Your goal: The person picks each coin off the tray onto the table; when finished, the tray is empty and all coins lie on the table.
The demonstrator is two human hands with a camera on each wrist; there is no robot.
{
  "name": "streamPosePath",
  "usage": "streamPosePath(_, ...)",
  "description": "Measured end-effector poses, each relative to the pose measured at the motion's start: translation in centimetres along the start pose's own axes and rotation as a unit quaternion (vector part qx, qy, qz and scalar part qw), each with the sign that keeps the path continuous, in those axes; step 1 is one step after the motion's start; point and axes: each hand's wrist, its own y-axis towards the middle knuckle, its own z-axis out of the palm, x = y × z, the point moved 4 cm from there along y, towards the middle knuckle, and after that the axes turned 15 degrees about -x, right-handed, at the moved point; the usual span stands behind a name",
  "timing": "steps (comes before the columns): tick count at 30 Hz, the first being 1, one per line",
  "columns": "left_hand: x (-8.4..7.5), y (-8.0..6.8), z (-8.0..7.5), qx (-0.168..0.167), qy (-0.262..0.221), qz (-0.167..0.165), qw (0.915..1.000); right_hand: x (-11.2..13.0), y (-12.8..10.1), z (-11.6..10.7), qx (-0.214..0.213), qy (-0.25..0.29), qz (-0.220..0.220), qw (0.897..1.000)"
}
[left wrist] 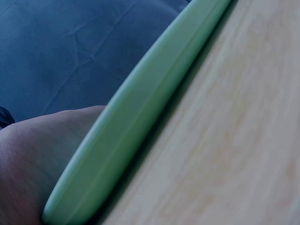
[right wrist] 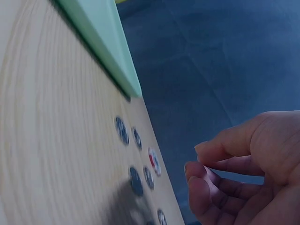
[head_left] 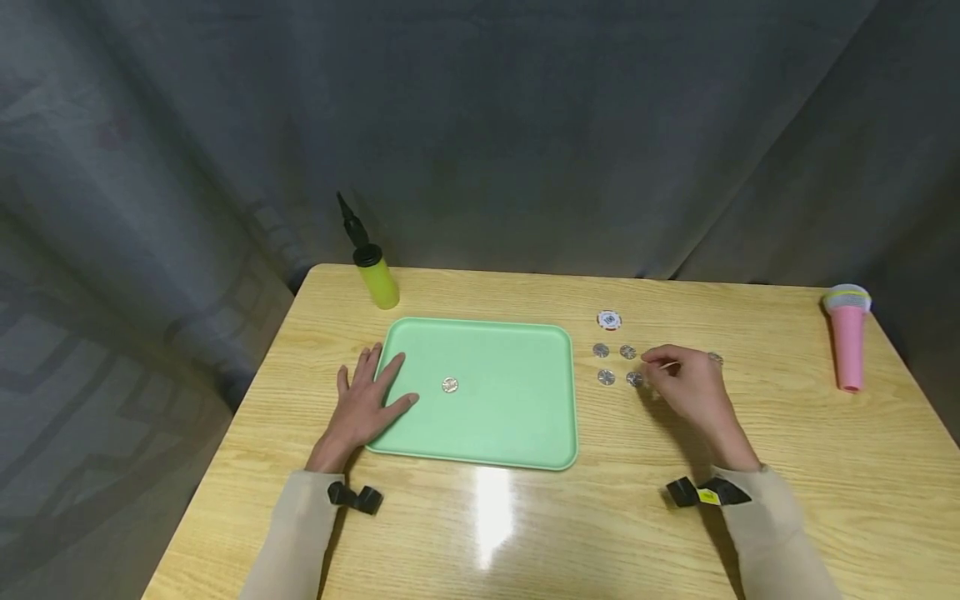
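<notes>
A light green tray (head_left: 510,400) lies on the table with one silver coin (head_left: 450,385) on it. Across the tray's left rim rests my left hand (head_left: 367,404), fingers spread; in the left wrist view part of that hand (left wrist: 42,140) shows behind the tray's side (left wrist: 136,103). My right hand (head_left: 686,383) hovers by a group of silver coins (head_left: 606,377) to the right of the tray, closest to the front right coin (head_left: 634,378). Seen from the right wrist, its fingers bend loosely toward the thumb, with nothing visible between the fingertips (right wrist: 201,150).
A white poker chip with red marks (head_left: 609,320) lies behind the coins. Another coin (head_left: 716,357) is partly hidden behind the right hand. A yellow-green hand pump (head_left: 378,279) stands at the back left, and a pink toy microphone (head_left: 849,342) lies near the right edge.
</notes>
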Motion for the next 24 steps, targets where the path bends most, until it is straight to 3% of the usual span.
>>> streamPosePath(24, 0.1, 0.0, 0.0, -0.004, -0.003, 0.003, 1.0, 6.6, 0.3, 6.3, 0.073, 0.057, -0.019, 0.996)
